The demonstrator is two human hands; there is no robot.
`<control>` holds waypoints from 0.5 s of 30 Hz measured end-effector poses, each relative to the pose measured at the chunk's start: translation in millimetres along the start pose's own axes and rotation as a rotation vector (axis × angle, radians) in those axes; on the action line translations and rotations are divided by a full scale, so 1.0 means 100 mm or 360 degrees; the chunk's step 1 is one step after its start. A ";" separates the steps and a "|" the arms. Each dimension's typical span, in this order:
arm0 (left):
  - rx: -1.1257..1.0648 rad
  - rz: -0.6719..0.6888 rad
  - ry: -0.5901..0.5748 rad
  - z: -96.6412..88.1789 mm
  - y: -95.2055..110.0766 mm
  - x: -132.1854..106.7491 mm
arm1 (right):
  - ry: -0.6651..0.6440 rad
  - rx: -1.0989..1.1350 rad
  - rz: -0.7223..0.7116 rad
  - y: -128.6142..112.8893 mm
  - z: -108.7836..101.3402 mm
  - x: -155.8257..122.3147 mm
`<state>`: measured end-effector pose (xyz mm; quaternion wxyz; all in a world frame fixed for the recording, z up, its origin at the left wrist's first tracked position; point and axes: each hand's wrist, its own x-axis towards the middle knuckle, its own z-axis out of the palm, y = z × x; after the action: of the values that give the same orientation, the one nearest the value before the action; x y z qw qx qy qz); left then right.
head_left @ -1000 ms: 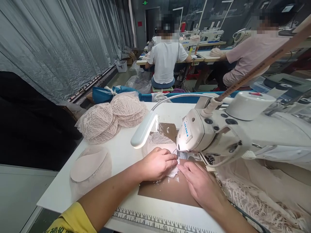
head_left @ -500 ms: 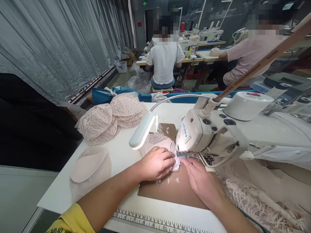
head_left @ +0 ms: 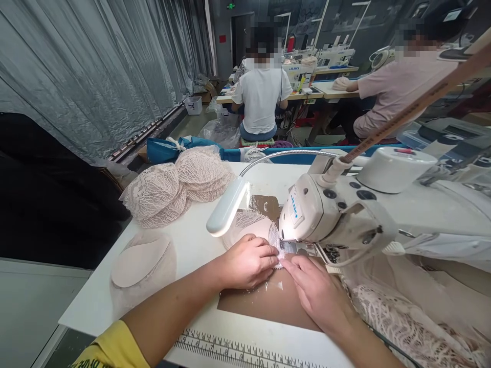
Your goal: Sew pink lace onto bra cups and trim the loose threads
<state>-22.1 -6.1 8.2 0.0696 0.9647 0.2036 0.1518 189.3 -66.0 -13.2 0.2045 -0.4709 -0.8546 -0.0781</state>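
Note:
A pale pink lace bra cup [head_left: 258, 225] lies partly under the head of a white sewing machine [head_left: 307, 209]. My left hand [head_left: 249, 260] rests over its near side, fingers bent and pressed on the lace edge, hiding part of the cup. Close by on the right, my right hand [head_left: 310, 281] pinches the same edge at its fingertips, just in front of the presser foot. Both hands lie above a brown plate [head_left: 264, 306] on the table. The needle itself is too small to make out.
Stacked lace cups [head_left: 157, 191] sit at the back left, and a smooth cup piece [head_left: 134, 263] lies nearer. A lamp [head_left: 227, 207] arches over the work. Lace fabric [head_left: 406, 317] heaps at the right. A printed ruler [head_left: 230, 350] runs along the front edge. Two people sit beyond.
My right hand has shifted slightly left, its fingertips now meeting my left fingers at the lace edge. The left hand stays nearly in place. The view has moved a little.

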 end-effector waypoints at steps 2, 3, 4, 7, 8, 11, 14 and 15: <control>0.0008 -0.0022 -0.0002 0.00 -0.01 0.00 | 0.0017 -0.0046 0.0013 0.00 0.00 0.01; 0.0015 -0.0029 -0.0003 -0.01 -0.01 0.00 | 0.0023 -0.0059 0.0025 0.00 0.01 0.01; 0.0021 -0.0030 -0.0002 -0.01 -0.01 0.00 | 0.0032 -0.0064 0.0044 0.01 0.02 0.01; 0.0011 0.0004 0.0000 -0.01 -0.02 -0.01 | 0.0054 -0.0068 0.0149 0.03 0.05 0.00; -0.0001 0.0019 0.0001 -0.01 -0.02 -0.01 | 0.0062 -0.0087 0.0198 0.04 0.06 -0.01; -0.0044 0.0057 -0.0010 -0.01 -0.03 -0.03 | 0.0048 -0.0125 0.0300 0.05 0.06 -0.01; -0.0074 0.0097 -0.0013 -0.01 -0.03 -0.03 | -0.0020 0.0022 0.0197 0.03 0.01 0.00; -0.0081 0.0104 -0.0009 -0.01 -0.03 -0.03 | -0.0041 0.0069 0.0147 0.03 -0.01 0.00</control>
<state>-26.1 -4.8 8.3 0.0897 0.9692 0.1679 0.1563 191.5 -64.4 -12.7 0.2070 -0.5064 -0.8359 -0.0439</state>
